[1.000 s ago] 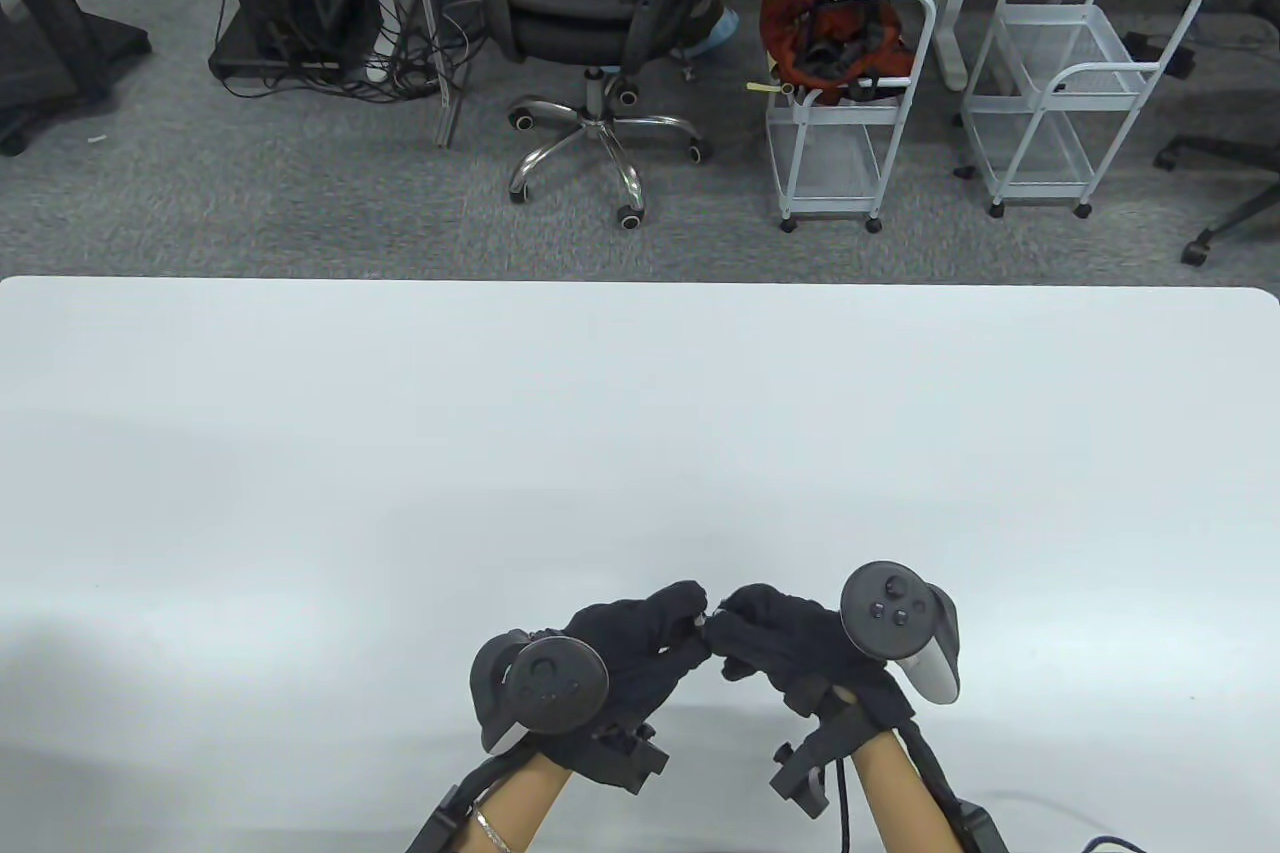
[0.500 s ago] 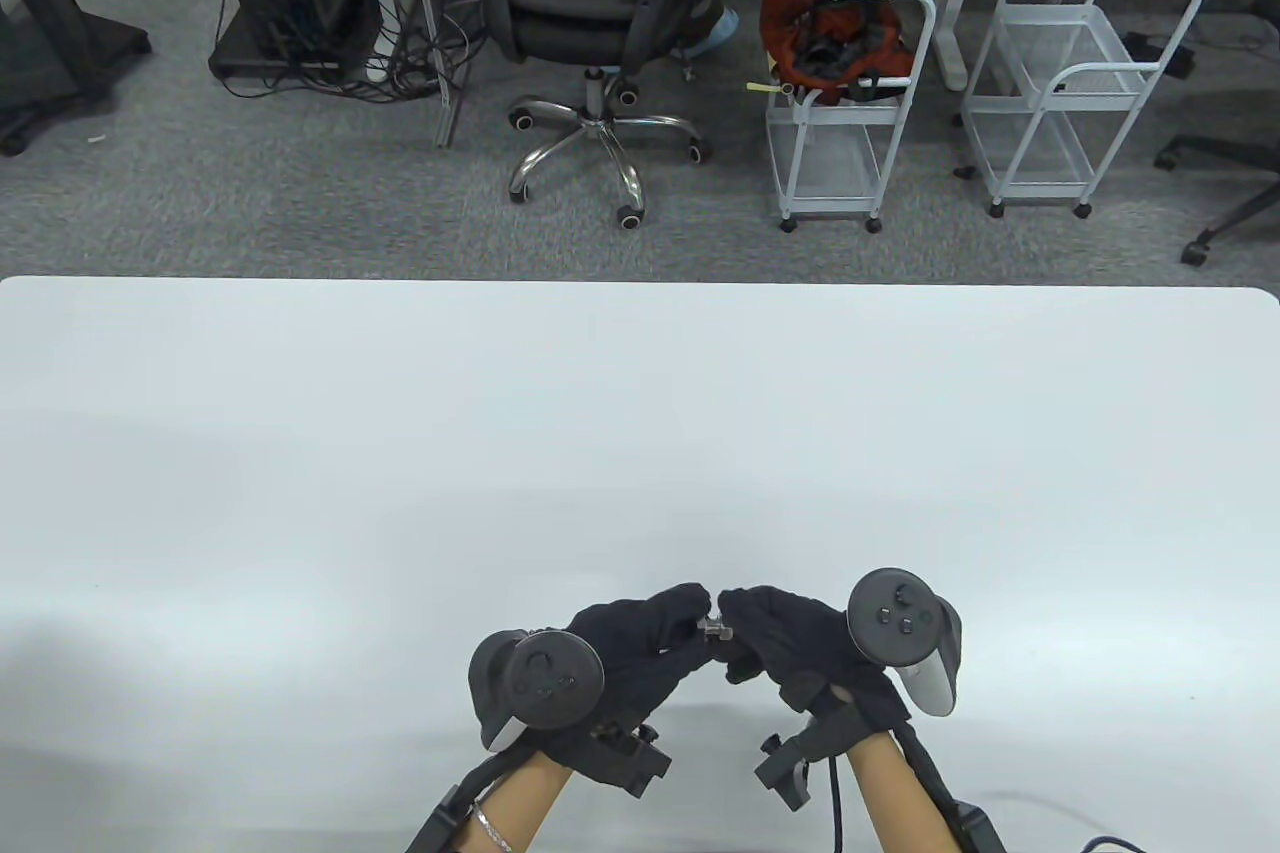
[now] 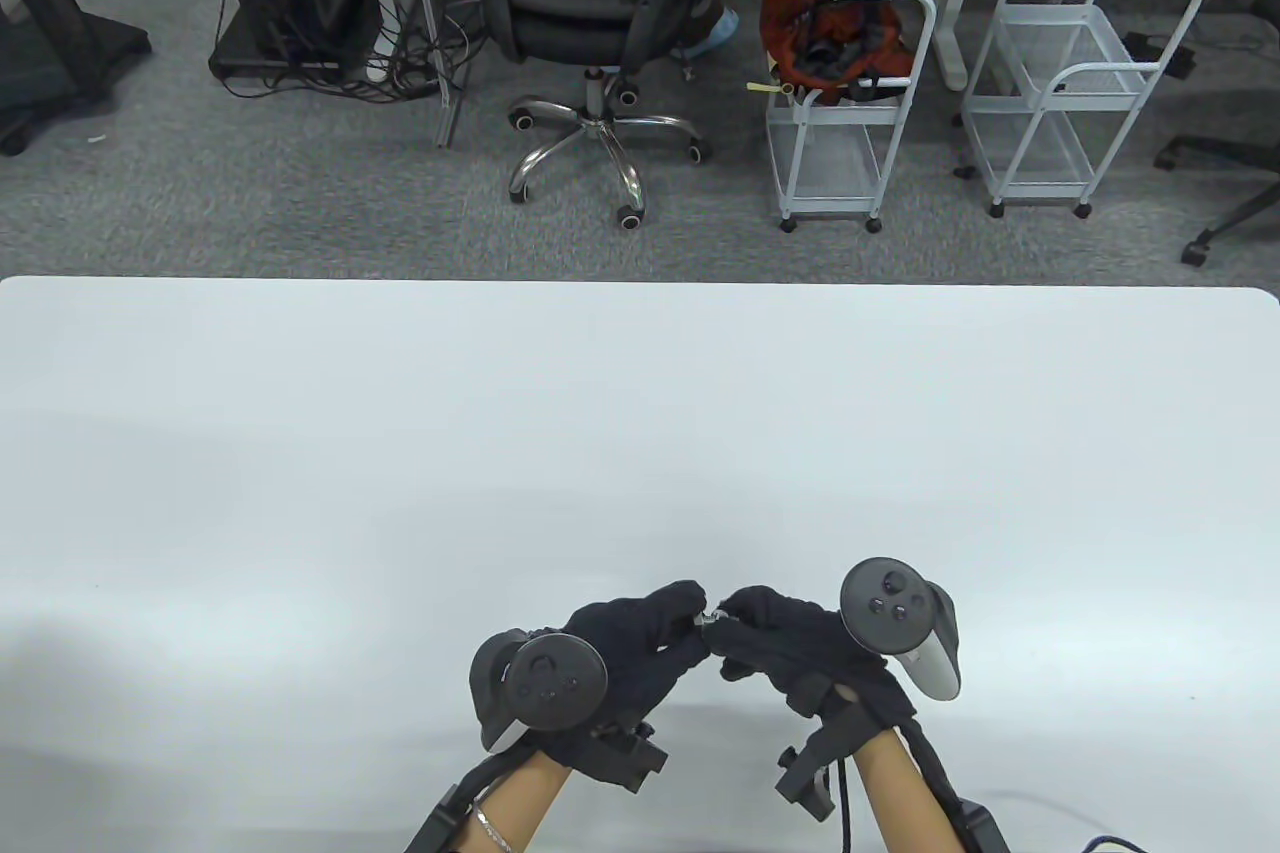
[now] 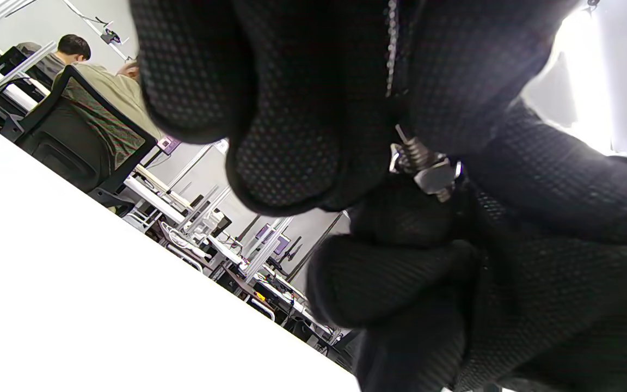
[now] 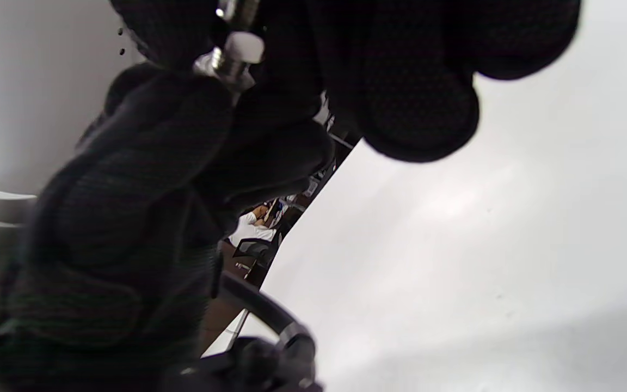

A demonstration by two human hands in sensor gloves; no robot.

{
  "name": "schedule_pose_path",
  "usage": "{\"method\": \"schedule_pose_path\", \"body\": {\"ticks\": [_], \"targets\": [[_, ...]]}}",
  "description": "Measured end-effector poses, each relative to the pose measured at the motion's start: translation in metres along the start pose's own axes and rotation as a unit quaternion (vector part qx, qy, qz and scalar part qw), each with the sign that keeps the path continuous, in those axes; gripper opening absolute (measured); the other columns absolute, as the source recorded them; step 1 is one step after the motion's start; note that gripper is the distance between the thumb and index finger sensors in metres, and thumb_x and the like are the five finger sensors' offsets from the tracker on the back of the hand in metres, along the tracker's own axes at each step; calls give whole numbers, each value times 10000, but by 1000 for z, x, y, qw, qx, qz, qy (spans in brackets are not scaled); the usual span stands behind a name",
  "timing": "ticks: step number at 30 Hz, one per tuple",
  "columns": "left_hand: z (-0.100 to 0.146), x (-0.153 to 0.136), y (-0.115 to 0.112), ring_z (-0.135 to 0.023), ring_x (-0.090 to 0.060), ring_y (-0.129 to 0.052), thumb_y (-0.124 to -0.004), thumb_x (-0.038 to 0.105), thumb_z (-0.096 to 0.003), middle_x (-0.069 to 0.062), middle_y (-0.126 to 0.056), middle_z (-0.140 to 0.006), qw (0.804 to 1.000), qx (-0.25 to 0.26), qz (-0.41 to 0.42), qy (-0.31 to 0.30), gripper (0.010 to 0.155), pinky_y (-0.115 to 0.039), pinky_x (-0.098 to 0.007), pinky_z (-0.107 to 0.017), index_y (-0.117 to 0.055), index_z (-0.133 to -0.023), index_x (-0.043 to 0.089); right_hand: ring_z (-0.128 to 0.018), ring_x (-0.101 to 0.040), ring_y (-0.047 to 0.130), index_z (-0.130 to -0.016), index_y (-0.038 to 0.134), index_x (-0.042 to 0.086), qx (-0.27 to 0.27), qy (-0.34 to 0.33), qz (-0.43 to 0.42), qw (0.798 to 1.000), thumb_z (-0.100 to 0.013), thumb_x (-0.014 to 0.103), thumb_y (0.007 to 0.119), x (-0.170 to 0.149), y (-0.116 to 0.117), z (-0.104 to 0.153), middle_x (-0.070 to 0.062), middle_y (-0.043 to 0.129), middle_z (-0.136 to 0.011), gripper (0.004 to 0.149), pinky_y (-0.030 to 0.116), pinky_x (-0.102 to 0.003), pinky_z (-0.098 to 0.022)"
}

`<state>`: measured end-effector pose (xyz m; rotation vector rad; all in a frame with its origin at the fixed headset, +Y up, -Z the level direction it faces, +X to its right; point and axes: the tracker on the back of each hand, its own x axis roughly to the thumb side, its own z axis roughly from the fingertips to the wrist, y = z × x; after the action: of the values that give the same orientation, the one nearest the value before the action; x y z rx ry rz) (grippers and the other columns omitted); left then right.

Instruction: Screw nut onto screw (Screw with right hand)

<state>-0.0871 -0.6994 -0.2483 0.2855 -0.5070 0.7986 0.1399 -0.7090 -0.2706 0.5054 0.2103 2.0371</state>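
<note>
Both black-gloved hands meet low at the table's front centre. My left hand (image 3: pixel 694 615) pinches a small metal screw (image 4: pixel 410 148) by its end and holds it level above the white table (image 3: pixel 640 453). My right hand (image 3: pixel 730 613) pinches the metal nut (image 4: pixel 434 177) that sits on the screw's thread. In the table view only a glint of metal (image 3: pixel 711 619) shows between the fingertips. In the right wrist view the nut (image 5: pixel 244 47) and a bit of thread (image 5: pixel 225 64) show between the two gloves. The screw's head is hidden in the left fingers.
The far table edge (image 3: pixel 640 281) borders grey carpet with an office chair (image 3: pixel 600 13) and two white wire carts (image 3: pixel 850 103). Trackers sit on the back of the left hand (image 3: pixel 545 678) and the right hand (image 3: pixel 895 608).
Half a second ago the right fingers sat a little further right and more of the screw showed. Now the right hand has rolled and closed back in against the left fingertips. The left hand stays put.
</note>
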Motion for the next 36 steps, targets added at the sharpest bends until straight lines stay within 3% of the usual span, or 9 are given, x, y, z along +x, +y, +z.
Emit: {"method": "schedule_pose_path", "body": {"ticks": [3,9,13,19,25,27,30,34,36], "targets": [[-1,-1,-1,-489,-76,-1110,-859,449,-412,61,-1101,-633,1000,-6,17,1,475,-907,-300,-454,-887,-807,186,-301,-284,1038,-625,895,10,-44,5,-13,999,-604,384,630,0,0,1,-217,1007,-522,458,799,-491,-311],[0,0,0,-486,-76,-1110,-860,445,-414,66,-1101,-628,1000,1,6,2,474,-907,-299,-450,-888,-805,179,-496,-335,1003,-792,792,-14,23,5,-11,1000,-577,411,733,2,0,1,-261,919,-714,480,762,-523,-416],[-1,1,-1,-490,-73,-1109,-860,449,-412,63,-1100,-633,1000,-7,26,-5,474,-907,-297,-455,-886,-807,188,-310,-290,1041,-625,897,11,-52,4,-21,998,-604,374,631,0,-1,2,-216,1009,-527,451,799,-493,-315],[0,2,0,-485,-74,-1110,-861,445,-413,66,-1100,-627,1000,2,3,-1,474,-907,-298,-450,-885,-806,181,-537,-362,986,-830,756,-34,43,6,-30,999,-572,396,747,0,-1,0,-294,882,-759,502,746,-542,-436],[0,0,-1,-488,-72,-1109,-860,447,-412,64,-1100,-630,999,-5,42,6,474,-906,-298,-454,-886,-807,186,-306,-290,1041,-624,896,4,-49,-4,-31,998,-603,374,636,1,-1,2,-221,1008,-524,453,800,-492,-314],[0,0,-1,-489,-74,-1109,-861,445,-412,65,-1099,-631,999,-3,36,5,472,-906,-299,-454,-886,-807,187,-360,-309,1036,-670,875,0,-31,-5,-28,999,-602,391,641,1,-2,2,-239,989,-580,460,790,-505,-342],[1,2,1,-483,-71,-1110,-859,447,-414,68,-1102,-625,1000,5,12,3,473,-908,-295,-449,-885,-806,184,-536,-363,987,-821,768,-25,34,-1,-22,999,-564,399,761,3,-2,1,-288,891,-752,496,747,-543,-436],[0,0,-1,-483,-67,-1111,-858,449,-412,67,-1103,-624,1000,-4,30,2,470,-909,-294,-450,-889,-805,192,-350,-295,1039,-664,877,2,-41,-6,-23,999,-601,388,647,1,-2,2,-224,995,-566,453,796,-495,-339],[1,-2,-1,-484,-76,-1110,-862,443,-409,63,-1103,-625,999,-6,49,12,466,-907,-299,-450,-892,-805,198,-339,-307,1037,-649,883,-4,-43,-2,-32,999,-606,368,631,0,-1,2,-234,997,-554,452,791,-505,-332]]}}
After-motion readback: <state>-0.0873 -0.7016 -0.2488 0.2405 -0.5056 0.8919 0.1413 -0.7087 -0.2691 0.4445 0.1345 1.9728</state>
